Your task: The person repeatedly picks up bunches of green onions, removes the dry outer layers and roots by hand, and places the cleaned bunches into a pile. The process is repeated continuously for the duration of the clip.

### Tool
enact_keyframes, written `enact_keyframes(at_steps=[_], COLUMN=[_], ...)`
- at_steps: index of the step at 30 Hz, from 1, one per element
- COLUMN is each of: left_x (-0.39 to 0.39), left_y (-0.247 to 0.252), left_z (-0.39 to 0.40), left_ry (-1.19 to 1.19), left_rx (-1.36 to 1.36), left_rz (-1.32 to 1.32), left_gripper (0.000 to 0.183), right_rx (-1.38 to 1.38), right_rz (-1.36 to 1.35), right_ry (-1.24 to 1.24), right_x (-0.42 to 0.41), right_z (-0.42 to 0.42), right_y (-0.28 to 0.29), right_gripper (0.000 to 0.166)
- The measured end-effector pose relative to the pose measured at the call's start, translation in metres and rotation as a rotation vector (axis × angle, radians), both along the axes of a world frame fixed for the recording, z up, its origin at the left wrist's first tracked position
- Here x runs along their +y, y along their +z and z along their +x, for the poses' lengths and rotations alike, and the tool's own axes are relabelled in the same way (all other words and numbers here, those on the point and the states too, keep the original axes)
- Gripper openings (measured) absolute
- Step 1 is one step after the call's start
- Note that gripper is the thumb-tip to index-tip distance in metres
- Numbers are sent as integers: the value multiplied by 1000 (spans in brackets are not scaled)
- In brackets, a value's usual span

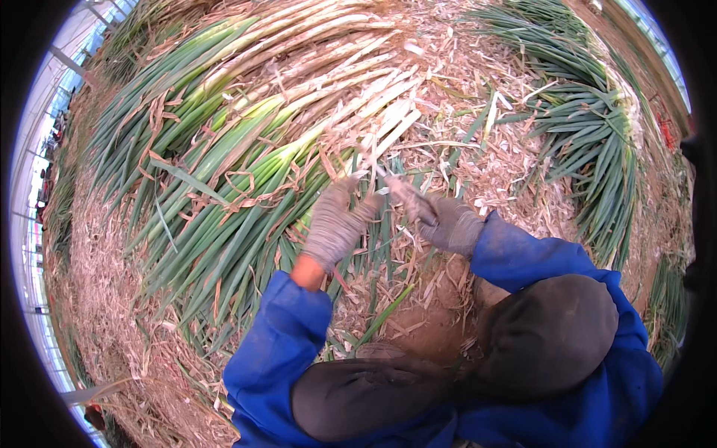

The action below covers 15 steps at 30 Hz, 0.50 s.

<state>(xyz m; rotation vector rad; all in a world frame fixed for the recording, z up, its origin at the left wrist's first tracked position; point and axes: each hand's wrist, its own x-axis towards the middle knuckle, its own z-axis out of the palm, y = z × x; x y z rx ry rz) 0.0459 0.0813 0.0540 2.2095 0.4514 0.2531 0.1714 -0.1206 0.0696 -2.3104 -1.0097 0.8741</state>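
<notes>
My left hand (340, 221), in a dirty knitted glove, is at the right edge of a heap of long green onions (246, 173). Its fingertips lie by a pale stalk, but blur hides whether they grip it. Just to the right, my gloved right hand (451, 224) is closed around a hand tool (411, 199), knife-like and blurred, with a pale metallic tip pointing up and left towards the left fingers. The heap's white shanks (336, 73) point up and right, its green leaves (218, 263) down and left. Loose green leaves (378, 241) hang or lie below and between my hands.
Dry husks and peelings (498, 162) cover the ground. Bundled green onions (588, 123) lie along the right side. My knees in dark trousers (549, 336) are close below my hands. Greenhouse framing and sheeting (42, 185) rise at the left rim.
</notes>
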Motion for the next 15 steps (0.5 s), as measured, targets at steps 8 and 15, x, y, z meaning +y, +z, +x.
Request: enact_keyframes(at_steps=[8, 15], left_x=[124, 163], left_y=[53, 46], left_z=[29, 87], left_ry=[305, 265], left_rx=[451, 746], left_rz=[872, 782], left_gripper=[117, 143], right_rx=[62, 129], right_rz=[100, 26], right_ry=[143, 54], right_x=[-4, -32], right_z=[15, 31], right_y=[-34, -72], right_gripper=[38, 40])
